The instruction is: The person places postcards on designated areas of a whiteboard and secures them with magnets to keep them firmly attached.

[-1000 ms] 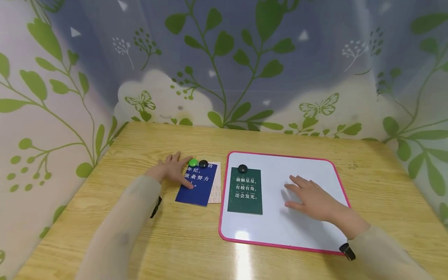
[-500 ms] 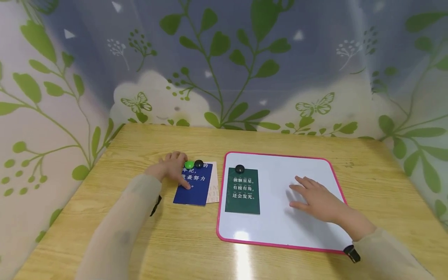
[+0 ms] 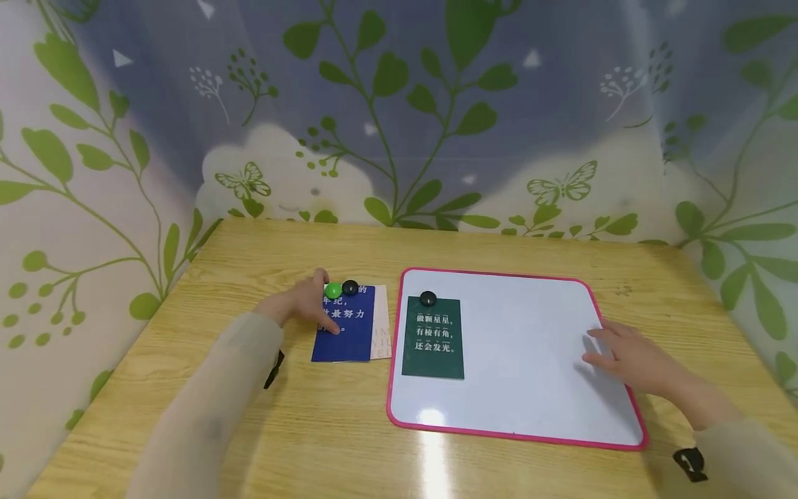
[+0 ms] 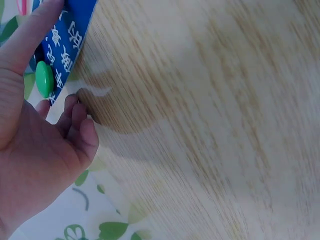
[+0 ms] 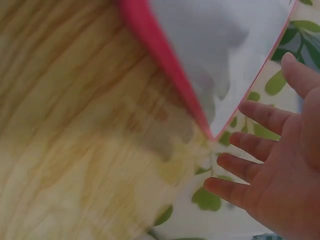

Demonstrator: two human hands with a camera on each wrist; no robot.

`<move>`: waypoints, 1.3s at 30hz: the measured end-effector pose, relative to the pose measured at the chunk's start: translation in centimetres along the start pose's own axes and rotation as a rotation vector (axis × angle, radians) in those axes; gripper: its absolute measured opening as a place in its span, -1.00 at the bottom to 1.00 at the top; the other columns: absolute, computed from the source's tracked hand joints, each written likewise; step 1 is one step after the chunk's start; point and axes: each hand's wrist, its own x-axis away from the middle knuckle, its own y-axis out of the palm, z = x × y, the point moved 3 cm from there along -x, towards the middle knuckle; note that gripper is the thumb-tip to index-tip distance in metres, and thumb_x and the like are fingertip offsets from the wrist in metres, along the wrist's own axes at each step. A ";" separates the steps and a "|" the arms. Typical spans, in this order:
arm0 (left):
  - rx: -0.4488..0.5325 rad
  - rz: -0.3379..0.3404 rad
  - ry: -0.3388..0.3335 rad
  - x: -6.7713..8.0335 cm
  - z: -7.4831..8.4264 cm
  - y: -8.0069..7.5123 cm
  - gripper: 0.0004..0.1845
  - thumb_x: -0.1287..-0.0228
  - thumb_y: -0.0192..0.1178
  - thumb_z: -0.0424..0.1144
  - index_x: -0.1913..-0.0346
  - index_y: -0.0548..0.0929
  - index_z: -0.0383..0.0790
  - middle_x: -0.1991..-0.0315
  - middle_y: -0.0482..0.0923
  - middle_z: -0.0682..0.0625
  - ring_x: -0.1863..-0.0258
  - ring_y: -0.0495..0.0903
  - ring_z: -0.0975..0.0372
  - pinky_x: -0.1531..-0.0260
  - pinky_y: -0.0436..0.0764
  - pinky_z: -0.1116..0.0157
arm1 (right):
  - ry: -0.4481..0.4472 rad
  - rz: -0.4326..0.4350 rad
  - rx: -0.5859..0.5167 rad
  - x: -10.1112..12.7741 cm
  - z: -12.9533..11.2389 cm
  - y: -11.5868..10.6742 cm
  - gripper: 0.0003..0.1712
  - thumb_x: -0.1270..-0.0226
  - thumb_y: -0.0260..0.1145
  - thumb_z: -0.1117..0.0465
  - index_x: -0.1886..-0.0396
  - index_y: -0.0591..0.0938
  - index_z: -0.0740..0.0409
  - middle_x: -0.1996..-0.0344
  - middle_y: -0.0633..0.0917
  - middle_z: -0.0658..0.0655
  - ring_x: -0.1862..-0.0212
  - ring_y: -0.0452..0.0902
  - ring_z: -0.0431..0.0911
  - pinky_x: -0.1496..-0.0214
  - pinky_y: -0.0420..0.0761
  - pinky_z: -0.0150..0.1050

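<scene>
The left hand (image 3: 305, 305) presses flat on the blue card (image 3: 345, 333) near the tabletop's left edge. The green magnet (image 3: 333, 290) might roll off. The right hand (image 3: 630, 353) lies flat, steadying the whiteboard (image 3: 530, 374).

Right hand is moving off the board's middle

The right hand (image 3: 630, 357) is sliding away from the green card (image 3: 433, 337) to the right edge of the whiteboard (image 3: 530, 388), fingers spread over the pink rim. The left hand (image 3: 305, 305) is drawing its fingers closer beside the green magnet (image 3: 333, 290) on the blue card (image 3: 346, 333).
</scene>
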 end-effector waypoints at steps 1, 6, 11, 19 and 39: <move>0.019 -0.010 -0.004 0.0 0.0 0.0 0.07 0.24 0.54 -0.02 -0.22 0.04 -0.33 -0.07 0.39 -0.31 -0.06 0.38 -0.05 -0.21 0.36 0.01 | 0.009 -0.004 -0.002 0.2 0.5 0.1 -0.30 -0.26 0.24 -0.07 -0.11 0.46 0.47 -0.16 0.34 0.62 -0.17 0.22 0.50 -0.14 0.28 0.34; 0.076 -0.044 -0.019 0.1 -0.1 -0.1 0.03 0.17 0.51 -0.10 -0.21 -0.01 -0.33 -0.06 0.40 -0.31 -0.06 0.40 -0.03 -0.24 0.33 0.03 | 0.053 -0.039 -0.025 0.6 2.1 0.8 -0.20 -0.21 0.26 -0.11 -0.16 0.38 0.50 -0.17 0.27 0.66 -0.16 0.16 0.52 -0.13 0.24 0.38; 0.126 -0.062 -0.009 0.4 0.1 -0.1 -0.01 0.12 0.49 -0.18 -0.19 -0.04 -0.35 -0.04 0.39 -0.31 -0.06 0.40 -0.02 -0.24 0.32 0.05 | 0.073 -0.087 -0.006 0.8 2.5 1.9 0.02 -0.11 0.27 -0.26 -0.30 0.24 0.44 -0.27 0.18 0.58 -0.22 0.05 0.55 -0.07 0.20 0.49; 0.187 -0.034 0.039 0.8 -0.5 -0.7 -0.21 -0.03 0.35 -0.31 -0.15 0.02 -0.47 0.06 0.37 -0.33 0.02 0.42 -0.05 -0.10 0.42 0.07 | 0.093 -0.104 0.023 0.9 2.2 2.2 0.06 -0.11 0.23 -0.31 -0.35 0.20 0.39 -0.32 0.16 0.51 -0.26 0.01 0.54 -0.04 0.14 0.54; 0.557 -0.014 -0.048 1.0 -1.6 -1.8 -0.34 -0.21 0.08 -0.49 -0.36 0.11 -0.43 0.59 0.30 0.05 0.60 0.29 0.28 0.45 0.39 0.33 | 0.086 -0.102 0.009 1.2 2.3 2.1 0.08 -0.10 0.24 -0.31 -0.34 0.20 0.43 -0.30 0.17 0.55 -0.24 0.04 0.54 -0.01 0.18 0.54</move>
